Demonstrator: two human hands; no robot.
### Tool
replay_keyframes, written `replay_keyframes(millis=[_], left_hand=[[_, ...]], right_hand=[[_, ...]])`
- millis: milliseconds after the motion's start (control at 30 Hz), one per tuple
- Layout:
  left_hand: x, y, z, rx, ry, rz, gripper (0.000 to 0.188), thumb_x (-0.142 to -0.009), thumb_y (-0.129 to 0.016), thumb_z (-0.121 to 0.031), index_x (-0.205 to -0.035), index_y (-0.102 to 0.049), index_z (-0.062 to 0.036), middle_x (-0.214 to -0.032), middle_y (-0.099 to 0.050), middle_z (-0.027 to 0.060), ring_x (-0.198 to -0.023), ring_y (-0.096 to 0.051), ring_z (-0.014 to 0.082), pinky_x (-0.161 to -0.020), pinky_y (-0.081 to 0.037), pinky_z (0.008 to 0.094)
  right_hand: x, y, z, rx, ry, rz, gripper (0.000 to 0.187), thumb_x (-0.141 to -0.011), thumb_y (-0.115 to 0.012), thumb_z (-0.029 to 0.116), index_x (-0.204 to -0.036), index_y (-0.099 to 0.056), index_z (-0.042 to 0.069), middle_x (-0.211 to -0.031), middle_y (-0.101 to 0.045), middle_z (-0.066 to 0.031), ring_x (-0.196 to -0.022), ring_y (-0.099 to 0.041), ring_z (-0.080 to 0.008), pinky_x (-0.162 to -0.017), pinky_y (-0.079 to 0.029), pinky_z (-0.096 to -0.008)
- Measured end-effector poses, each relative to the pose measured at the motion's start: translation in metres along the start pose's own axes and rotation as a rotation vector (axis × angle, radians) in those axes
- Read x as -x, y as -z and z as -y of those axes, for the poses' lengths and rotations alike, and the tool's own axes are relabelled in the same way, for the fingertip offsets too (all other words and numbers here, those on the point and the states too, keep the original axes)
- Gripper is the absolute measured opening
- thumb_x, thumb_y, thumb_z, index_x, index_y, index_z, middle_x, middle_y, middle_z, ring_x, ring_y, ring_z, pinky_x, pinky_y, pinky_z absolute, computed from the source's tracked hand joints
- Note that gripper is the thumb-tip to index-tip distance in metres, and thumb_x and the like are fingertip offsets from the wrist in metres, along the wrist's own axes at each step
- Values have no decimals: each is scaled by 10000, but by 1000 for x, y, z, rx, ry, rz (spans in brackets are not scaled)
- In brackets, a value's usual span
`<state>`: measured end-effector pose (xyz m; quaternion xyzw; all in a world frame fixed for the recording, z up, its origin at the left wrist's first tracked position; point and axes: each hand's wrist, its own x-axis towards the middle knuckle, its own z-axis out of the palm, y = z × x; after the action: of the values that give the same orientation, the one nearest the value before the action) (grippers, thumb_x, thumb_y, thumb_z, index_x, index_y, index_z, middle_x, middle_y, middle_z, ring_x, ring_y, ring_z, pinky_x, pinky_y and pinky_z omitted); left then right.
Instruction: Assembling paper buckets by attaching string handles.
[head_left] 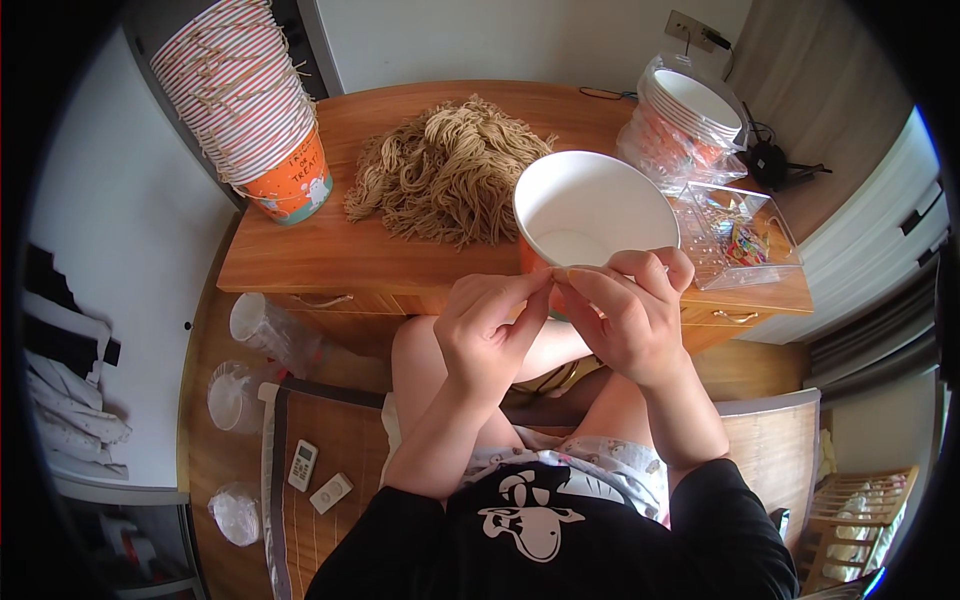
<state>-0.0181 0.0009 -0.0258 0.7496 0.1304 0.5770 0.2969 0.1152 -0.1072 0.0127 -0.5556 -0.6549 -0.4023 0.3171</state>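
A paper bucket, white inside and orange outside, stands at the front of the wooden desk with its mouth tipped toward me. Over its near rim, my left hand and my right hand meet fingertip to fingertip. Thumb and forefinger are pinched on each hand; whatever sits between them is too small or hidden to make out. Some fingers of the right hand curl in near the bucket's rim. Behind and left of the bucket lies a heap of tan twine, touched by neither hand.
At the desk's left end rises a tall stack of striped orange buckets with twine handles. More buckets in clear plastic stand back right, behind a clear tray of small bits. A remote and small white box lie left of me.
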Motion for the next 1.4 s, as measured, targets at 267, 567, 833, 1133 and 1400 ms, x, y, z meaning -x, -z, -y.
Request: replay_keyframes(millis=[267, 567, 833, 1133, 1400], left_hand=[[6, -6, 5, 234, 226, 98, 176, -809, -759, 63, -956, -704, -14, -895, -734, 85, -825, -703, 196, -717, -550, 292], [13, -13, 8, 772, 422, 181, 110, -984, -605, 75, -1089, -610, 44, -998, -671, 40, -913, -651, 83, -806, -527, 213], [15, -12, 9, 761, 436, 202, 85, -1016, -577, 52, -1094, -609, 47, -998, -676, 48, -913, -652, 72, -806, -529, 212], [17, -17, 10, 730, 417, 151, 80, -988, -630, 43, -1064, -651, 55, -989, -721, 76, -898, -682, 106, -798, -544, 234], [17, -19, 10, 730, 384, 168, 85, -982, -615, 65, -1064, -632, 50, -1001, -698, 78, -909, -663, 110, -794, -532, 241]], right_hand=[[3, -1, 2, -29, -57, -64, 498, -738, -836, 135, -1192, -634, 159, -932, -705, 98, -862, -600, -119, -879, -346, -360], [7, -2, -5, -88, -42, -60, 512, -756, -831, 121, -1223, -624, 148, -980, -710, 69, -891, -611, -143, -867, -354, -372], [7, 1, -6, -137, -65, -15, 492, -766, -825, 125, -1217, -632, 148, -979, -710, 79, -904, -614, -136, -865, -341, -367], [8, -2, -4, -88, -70, -76, 480, -753, -836, 122, -1192, -643, 151, -931, -707, 94, -875, -601, -131, -851, -342, -355], [12, 2, -2, -156, -181, -21, 468, -755, -850, 71, -1171, -651, 152, -1002, -714, 81, -869, -603, -143, -843, -340, -357]])
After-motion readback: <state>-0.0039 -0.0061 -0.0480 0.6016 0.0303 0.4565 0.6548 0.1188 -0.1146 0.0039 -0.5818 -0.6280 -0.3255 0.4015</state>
